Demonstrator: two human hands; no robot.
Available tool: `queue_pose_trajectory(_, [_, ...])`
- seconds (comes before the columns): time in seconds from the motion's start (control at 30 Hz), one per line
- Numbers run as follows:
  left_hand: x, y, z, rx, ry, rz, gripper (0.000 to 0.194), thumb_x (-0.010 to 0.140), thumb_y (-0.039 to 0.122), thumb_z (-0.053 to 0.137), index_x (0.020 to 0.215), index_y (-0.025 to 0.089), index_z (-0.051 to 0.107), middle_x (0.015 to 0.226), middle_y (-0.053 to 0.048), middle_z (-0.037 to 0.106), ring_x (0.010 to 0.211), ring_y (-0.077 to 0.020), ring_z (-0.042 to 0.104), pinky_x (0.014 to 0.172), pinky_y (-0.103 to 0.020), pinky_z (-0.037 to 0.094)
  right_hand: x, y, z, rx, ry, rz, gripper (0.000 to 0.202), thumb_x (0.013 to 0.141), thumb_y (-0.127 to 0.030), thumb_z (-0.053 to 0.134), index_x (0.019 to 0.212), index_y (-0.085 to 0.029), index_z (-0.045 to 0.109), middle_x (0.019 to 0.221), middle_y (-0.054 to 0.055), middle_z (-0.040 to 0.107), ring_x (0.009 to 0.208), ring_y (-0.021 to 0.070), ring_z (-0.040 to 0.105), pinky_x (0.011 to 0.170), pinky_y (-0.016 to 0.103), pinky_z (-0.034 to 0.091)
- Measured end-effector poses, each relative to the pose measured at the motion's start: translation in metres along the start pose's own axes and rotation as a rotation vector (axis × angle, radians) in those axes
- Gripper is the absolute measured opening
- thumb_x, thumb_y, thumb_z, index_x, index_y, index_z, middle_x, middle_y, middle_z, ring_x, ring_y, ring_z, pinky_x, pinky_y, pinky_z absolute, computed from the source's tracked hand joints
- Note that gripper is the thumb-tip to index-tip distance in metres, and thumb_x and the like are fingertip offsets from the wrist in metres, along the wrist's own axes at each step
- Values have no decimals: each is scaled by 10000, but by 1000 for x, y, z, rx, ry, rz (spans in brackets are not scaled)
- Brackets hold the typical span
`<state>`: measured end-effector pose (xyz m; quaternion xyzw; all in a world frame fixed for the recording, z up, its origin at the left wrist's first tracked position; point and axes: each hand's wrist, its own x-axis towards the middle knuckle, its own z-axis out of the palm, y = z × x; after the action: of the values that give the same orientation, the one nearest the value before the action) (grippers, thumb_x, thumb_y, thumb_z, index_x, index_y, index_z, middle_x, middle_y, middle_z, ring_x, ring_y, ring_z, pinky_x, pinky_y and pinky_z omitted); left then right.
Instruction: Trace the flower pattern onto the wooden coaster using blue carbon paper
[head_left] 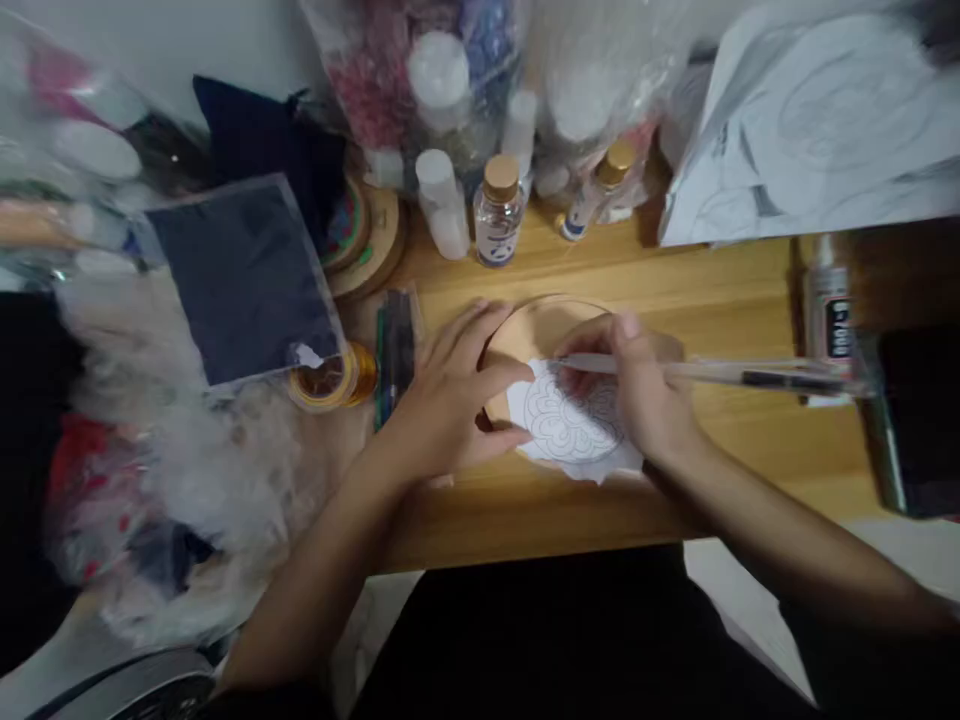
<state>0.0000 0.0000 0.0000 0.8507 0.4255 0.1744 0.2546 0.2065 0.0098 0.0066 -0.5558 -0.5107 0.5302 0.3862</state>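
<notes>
My right hand is closed around a clear pen. The pen's tip points left, at the top edge of a piece of white paper bearing a printed flower-like line pattern. Underneath the paper is a round, tan disc, whose thin rim shows at the top. My left hand lies with its fingers spread along the disc's left side, the fingertips touching the paper's left part. My right hand and its shadow cover some of the pattern's right side.
Small bottles and stuffed plastic bags stand along the back of the wooden table. To the left are a dark sheet in a sleeve, an amber tape roll and crumpled plastic. A glue tube and dark phone lie right.
</notes>
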Motion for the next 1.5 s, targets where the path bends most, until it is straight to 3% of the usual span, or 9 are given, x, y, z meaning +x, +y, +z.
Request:
queue_pose_trajectory(0.2, [0, 2, 2, 23, 73, -12, 224, 862, 339, 685, 1028, 188, 683, 1502, -165, 402, 1439, -352, 324, 1166, -554, 273, 13, -2, -2, 218, -88, 127, 522, 835, -709, 524, 743, -209, 642, 574, 1, 630, 487, 128, 589, 452, 256, 468])
queue_pose_trajectory(0.5, [-1, 2, 8, 81, 141, 41, 213, 856, 327, 680, 1023, 196, 684, 1493, -127, 414, 1422, -351, 343, 1163, -554, 277, 2, -12, -6, 105, -212, 81, 292, 913, -467, 583, 824, -201, 664, 758, 11, 717, 716, 128, 687, 706, 277, 580])
queue_pose_trajectory(0.63, [-1, 2, 9, 82, 122, 33, 209, 875, 332, 652, 1050, 229, 698, 1507, -95, 402, 1432, -338, 328, 1167, -550, 274, 6, -8, -4, 66, -124, 81, 198, 870, -368, 646, 790, -187, 637, 709, -2, 684, 649, 123, 653, 635, 267, 551])
queue_pose_trajectory(0.77, [-1, 1, 9, 78, 115, 31, 247, 860, 352, 676, 1086, 254, 692, 1525, -81, 385, 1441, -331, 311, 1165, -548, 275, 5, -15, -15, -126, 66, -77, 105, 832, -275, 672, 765, -197, 651, 680, -19, 640, 602, 109, 582, 568, 251, 470])
queue_pose_trajectory(0.87, [-2, 0, 9, 80, 109, 20, 252, 847, 340, 694, 1086, 260, 690, 1525, -82, 389, 1441, -330, 310, 1157, -554, 288, -2, -27, -22, -216, 159, -175, 253, 895, -361, 616, 699, -212, 673, 618, -6, 598, 606, 121, 562, 564, 270, 431])
queue_pose_trajectory(1.07, [-1, 4, 6, 124, 102, 53, 234, 883, 344, 652, 1089, 237, 681, 1517, -105, 416, 1428, -338, 346, 1135, -549, 323, -12, -32, -12, -120, 100, -104, 587, 914, -669, 416, 675, -208, 690, 512, -10, 545, 460, 108, 493, 429, 277, 342])
queue_pose_trajectory(1.2, [0, 9, 2, 201, 45, 102, 283, 887, 370, 653, 1100, 185, 668, 1460, -147, 493, 1378, -342, 430, 1106, -521, 371, -5, -18, -10, -133, 81, -102, 536, 918, -649, 439, 732, -205, 675, 554, -22, 575, 483, 103, 530, 455, 259, 391])
queue_pose_trajectory(1.37, [-1, 10, -1, 226, -14, 150, 776, 634, 693, 766, 1154, 130, 642, 1394, -187, 543, 1350, -395, 448, 1100, -525, 394, 7, -5, -18, -114, 90, 11, 512, 887, -652, 495, 700, -201, 649, 526, -22, 580, 471, 106, 560, 440, 237, 416])
queue_pose_trajectory(1.5, [-1, 8, 1, 242, -19, 126, 708, 651, 624, 798, 1160, 158, 638, 1429, -170, 514, 1375, -369, 426, 1114, -498, 389, 12, -5, -19, -14, 100, 35, 504, 837, -663, 557, 667, -195, 629, 489, -23, 565, 427, 117, 547, 414, 245, 427])
